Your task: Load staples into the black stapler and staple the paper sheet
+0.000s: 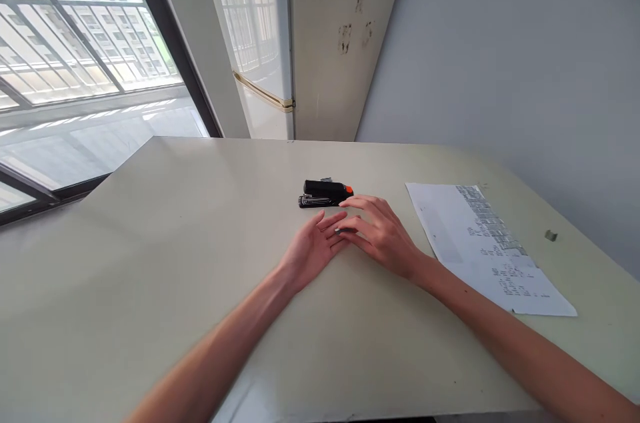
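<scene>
My left hand (316,244) lies palm up over the table, its fingers stretched out and slightly apart. Above those fingers is my right hand (384,234), palm down, with its fingertips bent towards the left palm. A small dark strip (345,230) shows between the thumb and a finger of the right hand; it is too small to make out fully. Just beyond both hands lies a black stapler (325,191) with an orange end, on its base. The right index finger partly overlaps the stapler's near right edge.
A printed sheet of paper (465,236) lies to the right, with shiny grey pieces (493,220) along its far edge. Further right is a small grey piece (551,235); another (326,179) sits behind the stapler. The pale table (150,263) meets a wall and a fridge (320,76).
</scene>
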`<state>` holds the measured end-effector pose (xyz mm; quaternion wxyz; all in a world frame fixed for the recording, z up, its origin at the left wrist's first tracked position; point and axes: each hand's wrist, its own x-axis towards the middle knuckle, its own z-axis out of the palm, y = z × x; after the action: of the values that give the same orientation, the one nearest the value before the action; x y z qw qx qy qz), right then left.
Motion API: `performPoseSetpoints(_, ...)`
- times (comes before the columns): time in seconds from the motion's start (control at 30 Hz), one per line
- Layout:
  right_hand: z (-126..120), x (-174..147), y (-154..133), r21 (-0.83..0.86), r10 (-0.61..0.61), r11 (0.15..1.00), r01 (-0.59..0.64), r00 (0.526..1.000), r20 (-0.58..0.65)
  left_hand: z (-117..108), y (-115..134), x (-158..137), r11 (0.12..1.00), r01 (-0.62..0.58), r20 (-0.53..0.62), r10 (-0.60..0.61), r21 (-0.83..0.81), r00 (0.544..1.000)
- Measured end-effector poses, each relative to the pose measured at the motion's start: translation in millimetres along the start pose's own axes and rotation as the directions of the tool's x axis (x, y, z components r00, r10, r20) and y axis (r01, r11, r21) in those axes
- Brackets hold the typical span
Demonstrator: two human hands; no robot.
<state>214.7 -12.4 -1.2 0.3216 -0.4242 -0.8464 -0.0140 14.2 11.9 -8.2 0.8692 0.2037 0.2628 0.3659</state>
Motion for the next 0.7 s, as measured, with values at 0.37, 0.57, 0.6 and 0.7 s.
performPoseSetpoints(0.37,-55.7,-59.7,5.9,-0.088,0.018,0.996,-0.023,0.999,-0.05,14.3,-11.6,-4.5,0.964,0.214,0.175,-0.242,0.16,0.954)
performPoseSetpoints(0.57,-115.4,-148.9,79.0,-0.301,0.364,0.845,-0.442,0.887,-0.283,20.9,-9.3,-5.0,0.955,0.15,0.072,-0.174,0.256,0.982)
performPoseSetpoints(0.6,-125.4,-168.0,94.7,-0.334,0.427,0.784,-0.523,0.845,-0.322,21.6,-8.2,-4.4,0.954,0.147,0.051,-0.166,0.262,0.985)
performPoseSetpoints(0.7,-147.3,-218.9,135.1,-0.407,0.531,0.632,-0.659,0.751,-0.392,22.5,-5.7,-2.1,0.952,0.141,0.008,-0.149,0.271,0.989)
